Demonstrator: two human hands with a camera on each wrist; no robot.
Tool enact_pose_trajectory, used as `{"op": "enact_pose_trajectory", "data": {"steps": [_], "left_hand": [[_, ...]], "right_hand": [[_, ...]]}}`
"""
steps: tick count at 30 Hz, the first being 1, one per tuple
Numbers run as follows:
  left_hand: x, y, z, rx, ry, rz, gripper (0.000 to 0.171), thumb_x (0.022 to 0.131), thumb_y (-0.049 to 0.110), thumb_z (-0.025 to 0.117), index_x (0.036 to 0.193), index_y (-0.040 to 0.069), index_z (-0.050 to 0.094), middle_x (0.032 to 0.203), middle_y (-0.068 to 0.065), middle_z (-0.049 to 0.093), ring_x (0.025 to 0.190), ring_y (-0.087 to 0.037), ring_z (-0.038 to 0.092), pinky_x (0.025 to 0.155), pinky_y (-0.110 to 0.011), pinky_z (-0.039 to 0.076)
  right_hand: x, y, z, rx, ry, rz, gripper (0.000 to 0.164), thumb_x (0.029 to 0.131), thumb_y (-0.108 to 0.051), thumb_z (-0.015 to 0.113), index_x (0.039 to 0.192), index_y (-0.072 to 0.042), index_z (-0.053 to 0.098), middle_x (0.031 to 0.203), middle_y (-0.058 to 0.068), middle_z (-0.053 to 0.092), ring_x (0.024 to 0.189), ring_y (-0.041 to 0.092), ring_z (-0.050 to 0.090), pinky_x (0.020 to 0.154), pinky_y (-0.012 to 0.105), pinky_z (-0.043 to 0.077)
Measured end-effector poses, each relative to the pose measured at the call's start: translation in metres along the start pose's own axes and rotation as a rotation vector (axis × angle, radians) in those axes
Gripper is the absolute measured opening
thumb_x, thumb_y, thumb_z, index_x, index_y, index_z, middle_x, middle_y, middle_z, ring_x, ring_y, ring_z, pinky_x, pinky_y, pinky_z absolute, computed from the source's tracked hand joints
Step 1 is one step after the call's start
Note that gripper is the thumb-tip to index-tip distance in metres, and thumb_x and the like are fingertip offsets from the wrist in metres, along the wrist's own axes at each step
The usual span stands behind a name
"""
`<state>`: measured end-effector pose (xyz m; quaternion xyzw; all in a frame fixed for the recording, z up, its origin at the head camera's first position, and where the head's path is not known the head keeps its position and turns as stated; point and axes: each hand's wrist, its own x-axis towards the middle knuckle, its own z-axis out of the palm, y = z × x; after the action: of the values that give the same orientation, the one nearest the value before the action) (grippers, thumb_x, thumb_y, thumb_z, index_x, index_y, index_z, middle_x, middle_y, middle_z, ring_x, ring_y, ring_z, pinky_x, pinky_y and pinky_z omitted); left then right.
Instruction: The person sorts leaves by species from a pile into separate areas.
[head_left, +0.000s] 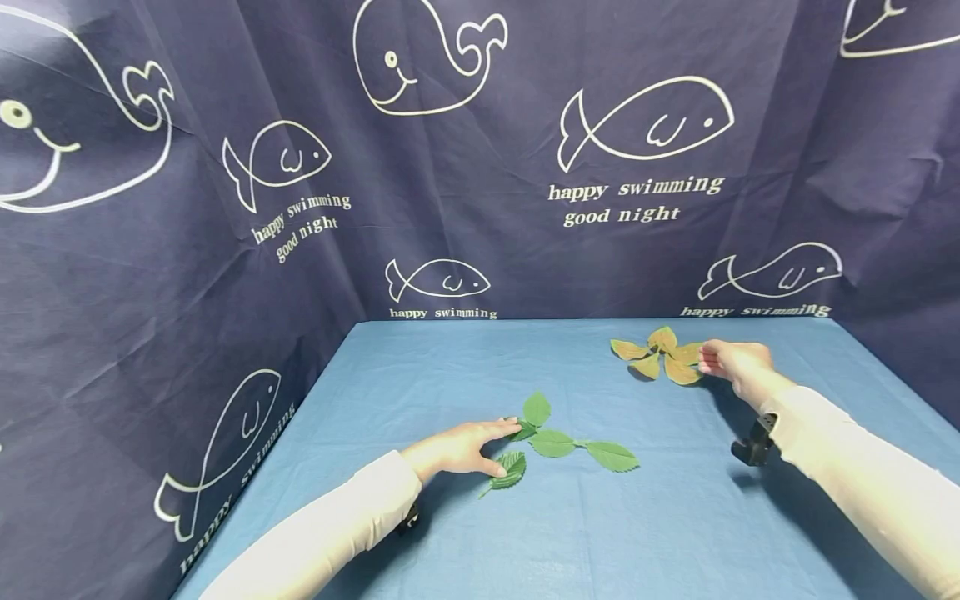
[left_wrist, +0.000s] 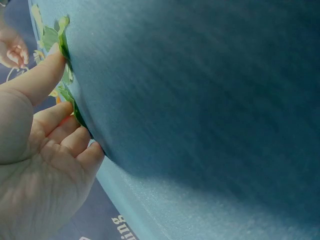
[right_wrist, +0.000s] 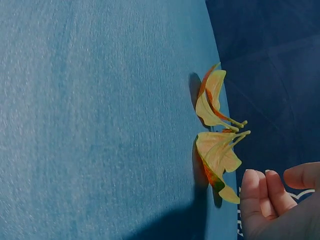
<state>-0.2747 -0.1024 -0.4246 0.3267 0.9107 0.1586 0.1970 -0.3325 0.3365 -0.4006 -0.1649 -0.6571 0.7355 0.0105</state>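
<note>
Okay, two leaf sets lay on the blue tabletop (head_left: 442, 358). Five green leaves (head_left: 552, 443) sat just below and right of the head frame's middle; five yellow-orange leaves (head_left: 663, 337) formed a rough ring farther up and right. Left hand (head_left: 461, 448) was spread over the green set's left side, thumb on the lower green leaf (head_left: 512, 471), fingertips at another above it, pinching nothing. Right hand (head_left: 738, 364) was loosely curled beside the ring's right edge; the right wrist view showed me a gap between thumb and fingertips, nothing in it. Couldn't tell if a fingertip touched the leaf.

Handling: I judged them all very light, thin and bendy, likely to skid at a brush. The lower green leaf's stem (head_left: 486, 492) poked out toward the lower left, past the thumb: decent pinch point. In the right wrist view the yellow-orange edges curled off the surface and the stems (right_wrist: 241, 136) stuck up, so I rated those the best hold. Blades would probably crease under a hard squeeze; light pressure seemed right.
</note>
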Motion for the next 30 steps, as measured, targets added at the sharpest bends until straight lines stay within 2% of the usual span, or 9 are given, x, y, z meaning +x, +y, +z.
{"op": "enact_pose_trajectory", "data": {"steps": [9,14,17,19,21,23,26,30], "left_hand": [[0.0,-0.001,0.002,0.028,-0.002,0.013,0.073,0.09,0.03,0.069,0.153,0.019,0.032,0.161,0.004,0.025,0.148,-0.018,0.024,0.12,-0.043,0.023],[0.001,-0.001,0.001,0.047,-0.002,0.014,0.072,0.09,0.029,0.069,0.152,0.018,0.034,0.16,0.003,0.026,0.147,-0.019,0.026,0.119,-0.042,0.025],[0.0,0.0,0.0,0.056,0.005,0.02,0.071,0.09,0.029,0.069,0.151,0.016,0.036,0.16,0.001,0.026,0.147,-0.02,0.027,0.119,-0.042,0.026],[0.0,0.001,-0.001,0.055,0.015,0.03,0.07,0.089,0.028,0.069,0.15,0.014,0.037,0.16,-0.001,0.026,0.146,-0.022,0.027,0.118,-0.043,0.027],[-0.001,0.001,-0.001,0.049,0.023,0.037,0.069,0.09,0.028,0.069,0.15,0.013,0.038,0.16,-0.002,0.025,0.146,-0.023,0.028,0.118,-0.043,0.028],[-0.001,0.001,-0.001,0.05,0.033,0.047,0.069,0.09,0.028,0.069,0.149,0.012,0.039,0.16,-0.002,0.026,0.146,-0.023,0.029,0.117,-0.043,0.029],[-0.001,0.001,-0.001,0.049,0.04,0.05,0.069,0.089,0.028,0.069,0.149,0.013,0.039,0.16,-0.002,0.027,0.145,-0.023,0.03,0.117,-0.043,0.03],[-0.001,-0.001,0.0,0.037,0.049,0.041,0.07,0.089,0.028,0.07,0.15,0.014,0.038,0.16,0.0,0.026,0.146,-0.022,0.028,0.117,-0.043,0.029]], "right_hand": [[-0.004,0.007,0.004,-0.056,-0.048,-0.051,0.028,0.093,-0.002,0.045,0.073,-0.01,0.062,0.057,-0.008,0.065,0.055,0.001,0.063,0.061,0.018,0.057],[0.014,0.018,-0.004,-0.076,-0.023,-0.093,0.022,0.09,-0.004,0.05,0.075,-0.009,0.065,0.059,-0.008,0.067,0.057,0.003,0.066,0.061,0.02,0.058],[0.028,0.026,-0.012,-0.04,-0.004,-0.093,0.022,0.088,-0.005,0.055,0.072,-0.01,0.069,0.061,-0.004,0.069,0.058,0.006,0.068,0.059,0.022,0.058],[0.032,0.029,-0.014,-0.051,-0.014,-0.114,0.021,0.088,-0.006,0.056,0.073,-0.011,0.068,0.063,-0.004,0.07,0.059,0.007,0.069,0.06,0.023,0.059],[0.034,0.032,-0.014,-0.017,-0.008,-0.113,0.021,0.088,-0.006,0.056,0.072,-0.01,0.07,0.063,-0.002,0.071,0.058,0.008,0.069,0.058,0.023,0.058],[0.031,0.032,-0.011,-0.039,-0.019,-0.121,0.021,0.089,-0.006,0.055,0.072,-0.011,0.068,0.063,-0.003,0.07,0.058,0.007,0.068,0.059,0.022,0.058],[0.023,0.033,-0.005,-0.013,-0.009,-0.076,0.025,0.089,-0.006,0.055,0.069,-0.012,0.07,0.062,-0.003,0.07,0.057,0.006,0.068,0.058,0.021,0.058],[0.001,0.027,0.009,-0.118,-0.036,-0.088,0.016,0.089,-0.004,0.056,0.079,-0.009,0.067,0.065,-0.008,0.068,0.061,0.003,0.067,0.063,0.02,0.058]]}}
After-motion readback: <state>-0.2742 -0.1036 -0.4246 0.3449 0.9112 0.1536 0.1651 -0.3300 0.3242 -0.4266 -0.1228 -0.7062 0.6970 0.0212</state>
